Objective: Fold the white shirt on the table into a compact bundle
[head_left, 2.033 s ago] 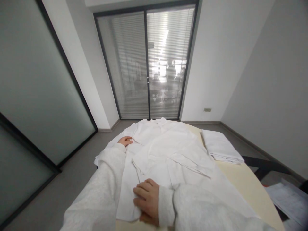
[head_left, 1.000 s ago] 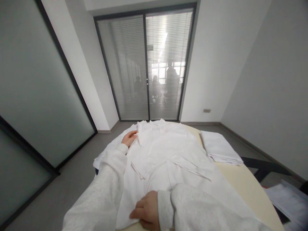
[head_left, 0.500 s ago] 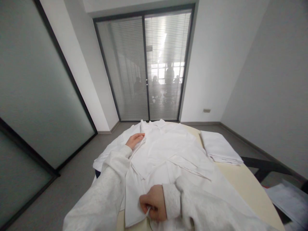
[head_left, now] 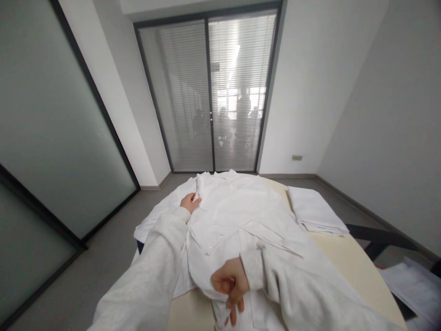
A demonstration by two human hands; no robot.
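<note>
A white shirt (head_left: 241,197) lies spread over the table, its far end near the back edge. A sleeve end with a small button (head_left: 210,246) rests on top of it. My left hand (head_left: 190,202) grips the shirt's front edge at the upper left, fingers curled round the cloth. Close to me, my right hand (head_left: 231,285) is at the shirt's lower edge, with thumb and forefinger pinched on the hem and the other fingers pointing down. The near left part of the hem is turned over toward the right, partly hidden by that hand.
A folded white cloth (head_left: 315,209) sits on the right side of the pale round table (head_left: 339,255). Beyond the table's right edge are a dark chair part (head_left: 379,236) and white papers or bags (head_left: 413,285). A glass door with blinds (head_left: 210,101) stands behind.
My right hand has moved slightly right, carrying the near hem with it, so more tabletop shows. My left hand has shifted a little left and its fingers have curled round the shirt edge.
</note>
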